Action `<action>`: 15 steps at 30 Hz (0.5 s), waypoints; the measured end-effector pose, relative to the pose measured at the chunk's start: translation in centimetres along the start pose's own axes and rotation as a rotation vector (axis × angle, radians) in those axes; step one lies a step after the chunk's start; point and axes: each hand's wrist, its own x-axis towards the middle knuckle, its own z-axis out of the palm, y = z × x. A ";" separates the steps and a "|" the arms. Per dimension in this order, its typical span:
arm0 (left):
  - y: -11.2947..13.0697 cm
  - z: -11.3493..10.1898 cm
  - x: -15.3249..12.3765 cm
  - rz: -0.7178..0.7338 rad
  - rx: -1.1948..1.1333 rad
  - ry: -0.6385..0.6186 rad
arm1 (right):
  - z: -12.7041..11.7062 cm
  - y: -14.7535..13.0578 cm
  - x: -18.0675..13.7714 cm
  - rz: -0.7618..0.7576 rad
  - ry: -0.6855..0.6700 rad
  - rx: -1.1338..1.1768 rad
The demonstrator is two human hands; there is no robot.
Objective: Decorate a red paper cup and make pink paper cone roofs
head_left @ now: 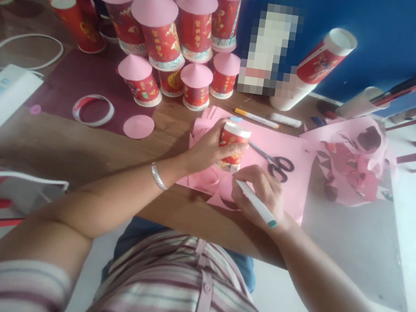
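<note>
My left hand [211,148] is wrapped round a small red paper tube [232,138] with gold print and white bands at both ends. It is held upright over a stack of pink paper [293,152]. In my right hand [263,189] is a white marker [257,203] with a green end, its front end close to the tube's lower white band. Whether the tip touches the band is hidden by my fingers. Open scissors [278,167] with dark handles lie on the pink paper just beyond my right hand. Cut pink scraps [222,189] lie under both hands.
Red tubes with pink cone tops [156,30] stand stacked at the back. A yellow-capped marker [256,118] and a white cap-like piece [286,120] lie behind the paper. A tape roll [93,110] and pink disc [138,126] lie left; crumpled pink offcuts [357,166] right.
</note>
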 end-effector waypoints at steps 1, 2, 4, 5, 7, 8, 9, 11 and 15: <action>0.0 0.0 0.0 -0.002 0.001 -0.001 | 0.0 0.0 0.0 0.001 0.000 0.003; 0.0 0.0 0.0 -0.004 0.002 -0.003 | 0.0 0.0 0.0 0.004 -0.002 0.007; 0.0 0.0 0.1 -0.004 0.004 -0.005 | 0.0 0.0 0.0 0.009 -0.005 0.014; -0.1 0.0 0.1 -0.002 0.004 -0.005 | 0.0 0.0 0.0 0.011 -0.006 0.018; 0.0 0.0 0.1 0.003 0.002 -0.005 | -0.1 0.0 0.1 0.014 -0.004 0.025; 0.0 0.0 0.1 0.003 0.000 -0.005 | -0.1 0.0 0.1 0.018 -0.004 0.026; 0.0 0.0 0.1 0.000 -0.005 -0.007 | -0.1 0.0 0.1 0.019 -0.005 0.028; 0.1 0.1 0.0 -0.006 -0.020 -0.010 | -0.1 0.0 0.1 0.015 0.000 0.029; 0.1 0.1 0.0 -0.003 -0.019 -0.005 | -0.1 0.0 -0.1 0.025 -0.008 0.024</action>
